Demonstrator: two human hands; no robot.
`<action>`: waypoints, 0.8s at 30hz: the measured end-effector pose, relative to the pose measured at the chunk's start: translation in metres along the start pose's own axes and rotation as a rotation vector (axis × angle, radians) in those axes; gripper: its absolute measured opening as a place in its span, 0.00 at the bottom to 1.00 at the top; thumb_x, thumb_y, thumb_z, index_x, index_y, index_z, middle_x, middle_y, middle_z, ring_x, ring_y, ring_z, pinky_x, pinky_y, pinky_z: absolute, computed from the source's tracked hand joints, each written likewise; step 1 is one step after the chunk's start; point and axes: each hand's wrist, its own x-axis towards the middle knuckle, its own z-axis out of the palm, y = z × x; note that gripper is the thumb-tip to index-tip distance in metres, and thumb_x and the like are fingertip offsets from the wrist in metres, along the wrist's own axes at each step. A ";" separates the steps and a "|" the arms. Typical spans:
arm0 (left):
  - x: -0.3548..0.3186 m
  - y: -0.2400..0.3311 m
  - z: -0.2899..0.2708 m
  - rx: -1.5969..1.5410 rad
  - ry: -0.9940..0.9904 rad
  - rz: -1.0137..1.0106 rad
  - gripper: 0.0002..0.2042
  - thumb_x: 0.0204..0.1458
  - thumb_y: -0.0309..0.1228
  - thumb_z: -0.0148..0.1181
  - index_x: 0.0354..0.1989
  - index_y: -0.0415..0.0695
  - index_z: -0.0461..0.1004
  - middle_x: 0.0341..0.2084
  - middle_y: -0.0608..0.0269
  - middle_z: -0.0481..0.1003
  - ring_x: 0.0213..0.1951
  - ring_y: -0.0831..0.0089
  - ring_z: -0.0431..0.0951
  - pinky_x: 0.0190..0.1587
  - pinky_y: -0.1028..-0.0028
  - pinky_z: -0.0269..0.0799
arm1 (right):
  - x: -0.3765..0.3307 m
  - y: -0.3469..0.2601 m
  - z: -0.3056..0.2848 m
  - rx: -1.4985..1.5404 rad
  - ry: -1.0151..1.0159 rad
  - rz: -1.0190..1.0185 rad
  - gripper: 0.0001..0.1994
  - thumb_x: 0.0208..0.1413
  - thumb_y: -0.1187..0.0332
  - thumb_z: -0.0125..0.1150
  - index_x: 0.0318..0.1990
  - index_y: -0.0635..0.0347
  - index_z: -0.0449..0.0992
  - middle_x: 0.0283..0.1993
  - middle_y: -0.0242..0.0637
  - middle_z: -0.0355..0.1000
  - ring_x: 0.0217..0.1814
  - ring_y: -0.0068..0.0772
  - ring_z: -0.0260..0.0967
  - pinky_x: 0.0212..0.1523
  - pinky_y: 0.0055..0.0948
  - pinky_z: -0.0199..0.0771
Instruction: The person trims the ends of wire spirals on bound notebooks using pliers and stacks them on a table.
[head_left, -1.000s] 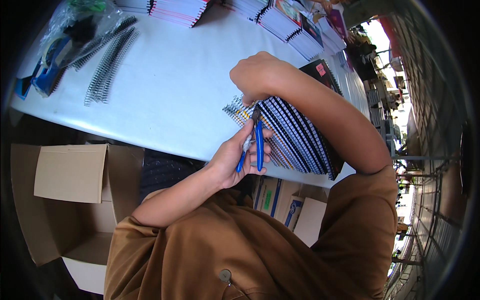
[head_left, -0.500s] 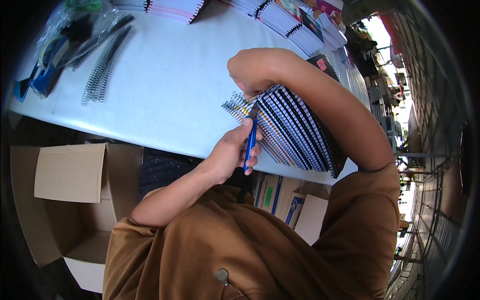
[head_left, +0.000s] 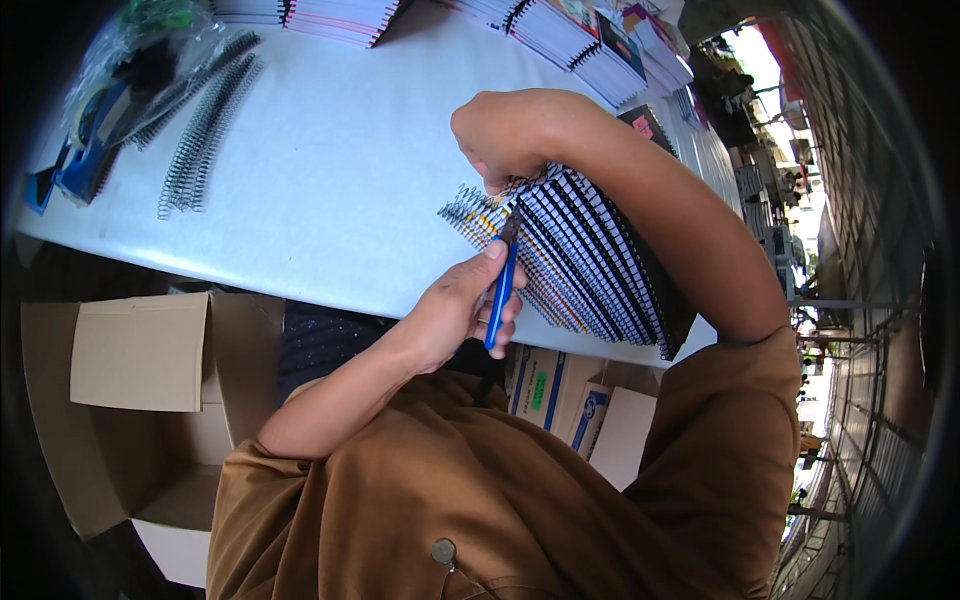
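My left hand (head_left: 455, 305) is closed around the blue handles of a pair of cutting pliers (head_left: 501, 293). The pliers' dark jaws touch the upper end of a stack of spiral-bound notebooks (head_left: 605, 255), among the binding coils. Bent over the top of that stack, my right hand (head_left: 495, 138) has its fingers curled down onto the coil ends; its fingertips are partly hidden. Loose ends of the binding coils (head_left: 463, 208) stick out past the notebooks, just left of the jaws. The right forearm covers the far side of the stack.
Loose dark coils (head_left: 205, 145) lie on the white table (head_left: 320, 150) at the left, by a clear plastic bag (head_left: 150, 60) and a blue tape dispenser (head_left: 85, 165). Bound books (head_left: 570, 45) line the back. Below the table edge stand an open cardboard box (head_left: 240, 360) and other boxes (head_left: 545, 385).
The pliers' jaws have shifted slightly along the coil ends, and my right hand has risen a little. Both hands keep their hold.
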 end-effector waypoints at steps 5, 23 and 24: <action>0.011 0.005 0.012 -0.066 0.134 -0.035 0.27 0.59 0.54 0.29 0.42 0.41 0.65 0.23 0.62 0.68 0.23 0.70 0.71 0.27 0.71 0.73 | -0.001 0.001 0.000 0.006 -0.010 0.005 0.08 0.39 0.74 0.67 0.26 0.70 0.75 0.23 0.46 0.73 0.21 0.35 0.71 0.20 0.31 0.69; 0.005 0.003 0.003 -0.028 0.007 0.033 0.28 0.58 0.56 0.31 0.42 0.40 0.65 0.24 0.59 0.69 0.26 0.66 0.74 0.28 0.69 0.74 | -0.031 0.016 -0.004 -0.005 0.048 -0.038 0.12 0.38 0.68 0.66 0.33 0.62 0.78 0.27 0.41 0.74 0.30 0.37 0.71 0.32 0.31 0.68; 0.001 0.001 0.006 -0.005 0.030 0.030 0.28 0.59 0.55 0.30 0.43 0.39 0.65 0.25 0.58 0.69 0.29 0.64 0.75 0.30 0.68 0.75 | -0.032 0.021 -0.002 0.060 0.093 -0.079 0.13 0.38 0.68 0.66 0.34 0.63 0.78 0.26 0.42 0.73 0.30 0.37 0.71 0.32 0.31 0.68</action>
